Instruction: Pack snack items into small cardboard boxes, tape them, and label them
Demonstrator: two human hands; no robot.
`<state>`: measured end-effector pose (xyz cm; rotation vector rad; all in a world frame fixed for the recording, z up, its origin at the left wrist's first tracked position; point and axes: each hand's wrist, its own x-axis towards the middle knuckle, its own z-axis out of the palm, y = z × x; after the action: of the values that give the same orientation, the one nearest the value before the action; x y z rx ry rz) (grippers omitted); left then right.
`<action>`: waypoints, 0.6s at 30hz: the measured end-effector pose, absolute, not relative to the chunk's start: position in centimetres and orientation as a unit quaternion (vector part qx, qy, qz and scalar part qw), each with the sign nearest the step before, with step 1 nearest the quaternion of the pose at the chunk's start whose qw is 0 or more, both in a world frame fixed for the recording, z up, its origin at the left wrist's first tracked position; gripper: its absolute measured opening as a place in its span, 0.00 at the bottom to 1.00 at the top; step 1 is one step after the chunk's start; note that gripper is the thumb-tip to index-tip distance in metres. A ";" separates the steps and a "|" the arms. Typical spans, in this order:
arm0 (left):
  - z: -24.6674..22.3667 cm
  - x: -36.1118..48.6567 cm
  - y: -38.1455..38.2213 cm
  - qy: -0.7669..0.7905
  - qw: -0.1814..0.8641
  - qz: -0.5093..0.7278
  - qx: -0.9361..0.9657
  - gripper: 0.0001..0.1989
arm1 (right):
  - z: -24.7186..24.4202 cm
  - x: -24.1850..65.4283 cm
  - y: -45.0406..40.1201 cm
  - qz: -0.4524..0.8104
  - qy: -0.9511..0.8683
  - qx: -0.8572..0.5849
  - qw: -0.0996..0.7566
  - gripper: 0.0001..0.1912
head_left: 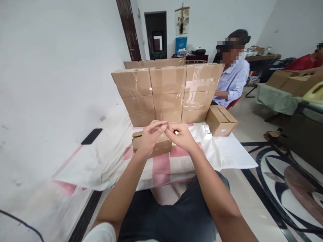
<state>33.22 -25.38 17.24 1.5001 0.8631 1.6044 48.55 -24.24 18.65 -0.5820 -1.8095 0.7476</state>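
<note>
My left hand (pixel 150 135) and my right hand (pixel 182 135) meet at the fingertips above a small cardboard box (pixel 158 150). Both are closed in a pinch, thumbs against fingers. Whatever lies between the fingertips, if anything, is too small to make out. The small box sits on a white and pink cloth (pixel 161 173), partly covered by my hands. A bit of something yellow (pixel 174 144) shows beneath my right hand. Just beyond stands a wall of stacked cardboard boxes (pixel 168 92) bound with clear tape.
A white tape dispenser (pixel 206 132) and a larger carton (pixel 222 121) stand to the right. At the left, a black phone (pixel 92 136) lies near the wall. Behind the stack sits a person in a light shirt (pixel 234 80); more cartons (pixel 292 80) are at far right.
</note>
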 end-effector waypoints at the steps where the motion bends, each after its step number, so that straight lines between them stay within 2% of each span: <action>1: 16.9 33.0 -25.3 0.348 0.363 0.644 0.577 0.15 | 18.2 48.3 -24.0 0.310 -0.758 -0.267 0.508 0.27; 4: 16.1 31.3 -25.2 0.374 0.295 0.696 0.538 0.12 | 16.8 48.0 -22.6 0.308 -0.780 -0.369 0.401 0.27; 6: 15.9 29.1 -25.2 0.386 0.228 0.752 0.484 0.13 | 15.8 47.9 -21.3 0.265 -0.795 -0.466 0.284 0.27; 8: 16.1 26.5 -25.2 0.398 0.165 0.792 0.433 0.13 | 14.9 47.8 -19.8 0.196 -0.797 -0.532 0.210 0.22; 11: 16.1 23.3 -25.1 0.454 0.177 0.753 0.442 0.15 | 13.7 47.1 -18.2 0.084 -0.823 -0.505 0.244 0.08; 12: 16.0 22.7 -25.0 0.475 0.209 0.719 0.462 0.16 | 13.2 46.7 -18.0 0.050 -0.835 -0.478 0.268 0.08; 13: 15.7 22.3 -24.9 0.491 0.245 0.684 0.480 0.17 | 12.8 46.4 -17.8 0.025 -0.846 -0.453 0.281 0.14; 15: 14.9 22.0 -24.6 0.507 0.300 0.629 0.507 0.19 | 12.0 45.6 -17.9 0.017 -0.865 -0.423 0.268 0.20; 18: 13.4 22.3 -24.1 0.518 0.332 0.585 0.528 0.19 | 10.9 44.8 -18.3 0.062 -0.879 -0.426 0.208 0.19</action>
<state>22.28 -24.15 13.38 1.3805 1.3529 1.5297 44.83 -18.26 10.95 -1.1850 -2.4456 0.1722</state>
